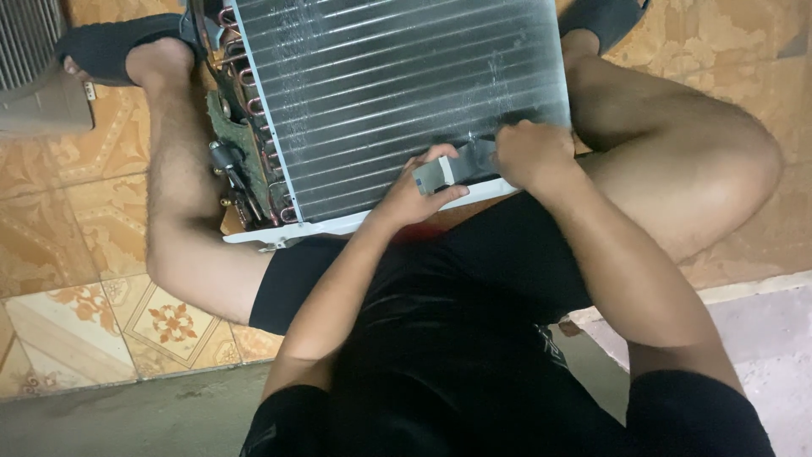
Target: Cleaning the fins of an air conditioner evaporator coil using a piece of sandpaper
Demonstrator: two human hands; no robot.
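A finned metal coil unit [389, 93] with copper tube bends on its left side lies between my legs on the floor. My left hand [414, 193] pinches the near end of a flat grey strip [448, 169] at the coil's lower edge. My right hand [531, 154] grips the same strip's far end, pressed against the fins. Both hands sit side by side at the white frame edge [338, 225] of the unit.
Patterned orange floor tiles [76, 254] spread around me. A grey ribbed appliance [30, 59] stands at the upper left. My feet in dark sandals [106, 46] flank the coil. A concrete strip [127, 415] runs along the bottom.
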